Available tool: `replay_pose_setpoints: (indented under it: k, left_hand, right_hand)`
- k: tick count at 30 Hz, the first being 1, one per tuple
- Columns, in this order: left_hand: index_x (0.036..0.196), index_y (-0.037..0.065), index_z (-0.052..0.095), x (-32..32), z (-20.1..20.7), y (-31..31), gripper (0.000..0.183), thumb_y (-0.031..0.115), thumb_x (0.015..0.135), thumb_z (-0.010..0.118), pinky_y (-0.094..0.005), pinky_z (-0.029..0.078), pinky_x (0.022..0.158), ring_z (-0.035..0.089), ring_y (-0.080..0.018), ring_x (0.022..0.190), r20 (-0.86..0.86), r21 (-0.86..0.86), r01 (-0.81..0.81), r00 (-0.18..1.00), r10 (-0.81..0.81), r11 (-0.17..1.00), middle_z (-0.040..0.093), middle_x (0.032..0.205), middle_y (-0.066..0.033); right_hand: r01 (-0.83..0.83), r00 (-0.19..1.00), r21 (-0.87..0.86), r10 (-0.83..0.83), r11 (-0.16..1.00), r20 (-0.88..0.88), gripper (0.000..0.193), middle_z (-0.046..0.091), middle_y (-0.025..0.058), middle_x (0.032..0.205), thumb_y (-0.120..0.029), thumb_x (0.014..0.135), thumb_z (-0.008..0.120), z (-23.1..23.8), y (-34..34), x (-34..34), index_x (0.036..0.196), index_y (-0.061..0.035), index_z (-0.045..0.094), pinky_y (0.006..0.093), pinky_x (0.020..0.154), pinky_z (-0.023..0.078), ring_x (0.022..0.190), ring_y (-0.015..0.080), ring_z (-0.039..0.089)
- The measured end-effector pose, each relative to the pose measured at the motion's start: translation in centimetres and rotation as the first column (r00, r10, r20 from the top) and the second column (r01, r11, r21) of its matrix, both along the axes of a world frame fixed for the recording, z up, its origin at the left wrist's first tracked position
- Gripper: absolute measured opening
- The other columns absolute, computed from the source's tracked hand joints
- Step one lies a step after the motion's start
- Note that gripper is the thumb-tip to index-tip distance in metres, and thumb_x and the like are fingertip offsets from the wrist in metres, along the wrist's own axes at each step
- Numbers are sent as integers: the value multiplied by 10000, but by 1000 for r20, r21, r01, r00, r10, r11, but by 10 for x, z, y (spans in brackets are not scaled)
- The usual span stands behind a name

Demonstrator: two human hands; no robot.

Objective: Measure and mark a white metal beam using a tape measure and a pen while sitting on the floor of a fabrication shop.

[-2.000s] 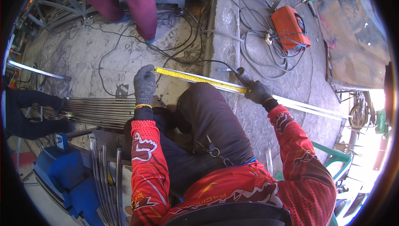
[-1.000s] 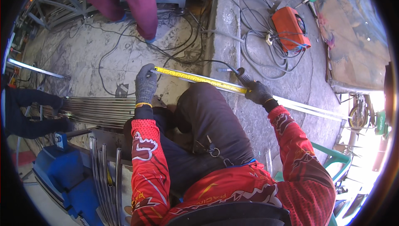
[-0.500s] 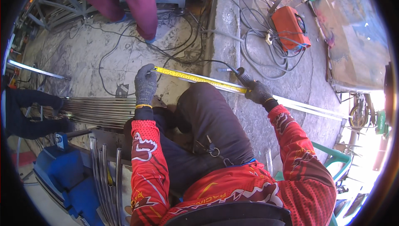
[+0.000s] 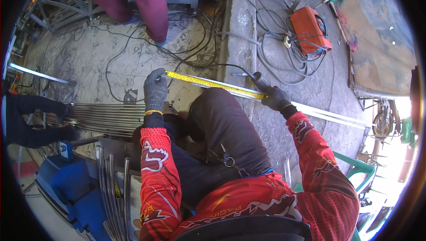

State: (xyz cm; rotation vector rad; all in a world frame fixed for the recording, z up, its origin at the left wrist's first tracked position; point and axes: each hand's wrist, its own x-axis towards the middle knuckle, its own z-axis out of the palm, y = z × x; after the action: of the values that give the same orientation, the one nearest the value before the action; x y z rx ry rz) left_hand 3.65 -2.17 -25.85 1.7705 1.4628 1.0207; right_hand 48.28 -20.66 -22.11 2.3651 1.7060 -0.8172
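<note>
A yellow tape measure blade [image 4: 208, 82] is stretched along a long, shiny metal bar [image 4: 333, 115] that slants across in front of my knee. My left hand [image 4: 155, 91], in a grey knit glove, is closed at the blade's left end, where bar and tape meet. Farther right, my right hand [image 4: 277, 98], gloved in dark grey, closes around the tape and the bar together; the tape case is hidden. Just beyond its fingers shows a black ribbed, handle-like piece [image 4: 261, 80] with a cable; whether the hand touches it I cannot tell.
Several shiny metal tubes [image 4: 104, 119] lie at left beside another person's dark sleeve [image 4: 37, 105]. Someone in maroon trousers [image 4: 148, 6] stands ahead. An orange machine [image 4: 309, 30] sits among grey cables [image 4: 266, 54] past a concrete ledge [image 4: 239, 19]. A blue machine [image 4: 71, 179] is lower left.
</note>
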Motion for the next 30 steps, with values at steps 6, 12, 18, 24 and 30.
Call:
replay_pose_setpoints:
  k: [6, 12, 18, 24, 30]
  left_hand:
    - [1143, 35, 704, 5, 6, -1, 321, 32, 845, 586, -384, 522, 938, 679, -298, 1067, 0, -60, -18, 1000, 18, 998, 717, 1136, -166]
    - [1125, 29, 714, 1, 5, -2, 288, 34, 866, 591, -373, 522, 931, 685, -288, 1054, 21, -43, -22, 1000, 23, 999, 718, 1132, -169]
    - [1127, 20, 704, 1, 5, -2, 263, 21, 886, 599, -377, 523, 925, 686, -294, 1035, 24, 4, -5, 1000, 5, 1000, 719, 1103, -167]
    - [1116, 21, 699, 3, 9, -3, 259, 10, 874, 606, -377, 521, 934, 682, -301, 1044, 2, -17, -11, 1000, 11, 1000, 711, 1113, -172]
    - [1114, 25, 698, -1, 5, -2, 263, 10, 865, 615, -380, 527, 914, 677, -303, 1019, -37, 12, -39, 999, 40, 999, 697, 1080, -167]
  right_hand:
    - [8, 1000, 13, -8, 1000, 1, 509, 710, 216, 1104, -334, 768, 713, 4, -2, 0, 1241, -147, 687, 463, 920, 541, 1028, 389, 686]
    - [26, 1000, 2, -26, 1000, -16, 505, 710, 214, 1102, -336, 761, 717, 10, 0, -6, 1228, -146, 695, 464, 915, 543, 1026, 385, 687]
    - [4, 1000, 17, -4, 1000, 22, 519, 716, 210, 1092, -336, 761, 715, 8, -1, -5, 1247, -155, 691, 461, 917, 543, 1020, 379, 690]
    - [-5, 1000, 10, 5, 1000, 15, 508, 713, 211, 1101, -338, 773, 710, 9, -1, -4, 1254, -177, 690, 469, 916, 543, 1016, 384, 691]
    - [-2, 1000, -15, 2, 1000, 19, 508, 715, 207, 1100, -339, 776, 713, 6, 1, -4, 1257, -180, 689, 467, 919, 543, 1019, 380, 691]
